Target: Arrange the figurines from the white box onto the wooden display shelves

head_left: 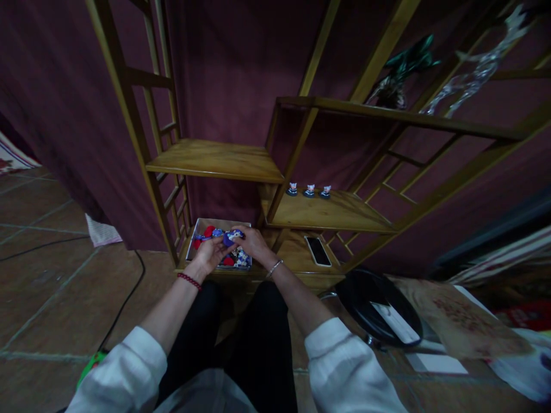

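Note:
Both my hands meet over a white box (218,222) on the bottom shelf. Between them is a small purple-blue figurine (231,237) with white parts, partly covered by fingers. My left hand (210,253), with a red bead bracelet at the wrist, has its fingers closed on the figurine's near left side. My right hand (253,242), wearing a silvery bracelet, pinches it from the right. Inside the box lie several red, blue and white small pieces (241,256); my hands hide some of them.
Three small figurines (309,190) stand in a row on the middle right shelf (331,211). A phone (318,251) lies on the bottom shelf. Higher up are a green ornament (411,60) and a clear deer-shaped ornament (477,69). A black round stool (379,310) stands at right; a cable (129,301) crosses the floor.

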Demonstrator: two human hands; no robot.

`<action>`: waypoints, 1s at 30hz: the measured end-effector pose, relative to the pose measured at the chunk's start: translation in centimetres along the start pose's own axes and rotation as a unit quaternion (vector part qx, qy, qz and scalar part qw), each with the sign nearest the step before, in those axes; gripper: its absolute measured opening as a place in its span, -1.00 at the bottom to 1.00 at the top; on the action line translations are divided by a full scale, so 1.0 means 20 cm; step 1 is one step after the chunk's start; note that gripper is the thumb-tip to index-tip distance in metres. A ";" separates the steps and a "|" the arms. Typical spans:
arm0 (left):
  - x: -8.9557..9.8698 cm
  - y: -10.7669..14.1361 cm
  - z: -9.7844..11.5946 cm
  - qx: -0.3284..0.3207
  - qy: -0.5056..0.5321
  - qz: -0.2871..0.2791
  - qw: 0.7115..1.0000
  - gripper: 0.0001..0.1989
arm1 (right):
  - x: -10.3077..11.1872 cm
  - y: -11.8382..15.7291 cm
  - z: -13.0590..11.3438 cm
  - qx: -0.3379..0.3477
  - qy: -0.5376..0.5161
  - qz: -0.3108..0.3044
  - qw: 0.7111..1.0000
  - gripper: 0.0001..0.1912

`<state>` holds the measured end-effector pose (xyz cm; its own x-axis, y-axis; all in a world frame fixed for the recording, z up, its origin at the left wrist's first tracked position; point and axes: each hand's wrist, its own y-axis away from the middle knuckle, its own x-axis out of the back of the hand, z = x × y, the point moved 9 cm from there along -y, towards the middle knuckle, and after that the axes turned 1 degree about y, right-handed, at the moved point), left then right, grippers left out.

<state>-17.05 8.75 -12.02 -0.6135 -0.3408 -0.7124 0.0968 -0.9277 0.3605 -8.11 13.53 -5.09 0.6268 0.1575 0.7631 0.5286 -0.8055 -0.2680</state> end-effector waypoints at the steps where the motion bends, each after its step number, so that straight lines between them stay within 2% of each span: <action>1: 0.00 0.00 0.01 -0.002 0.000 -0.001 1.000 -0.80 | 0.01 0.00 -0.01 0.004 -0.006 0.006 1.000 -0.71; 10: -0.02 0.03 0.10 -0.028 -0.005 -0.018 0.999 -0.86 | 0.06 -0.03 -0.06 0.027 -0.089 0.039 0.995 -0.72; 20: 0.01 0.05 0.14 -0.065 -0.004 0.019 0.998 -0.87 | -0.01 -0.06 -0.05 0.028 -0.164 0.021 0.986 -0.74; 30: -0.04 0.05 0.16 -0.013 -0.035 -0.019 0.999 -0.80 | 0.02 -0.05 -0.05 -0.004 -0.161 0.035 0.986 -0.71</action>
<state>-18.92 8.53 -9.06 -0.6698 -0.2952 -0.6813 0.0920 -0.9435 0.3183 -8.97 13.82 -3.86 0.8118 0.2723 0.5166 0.4732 -0.8252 -0.3086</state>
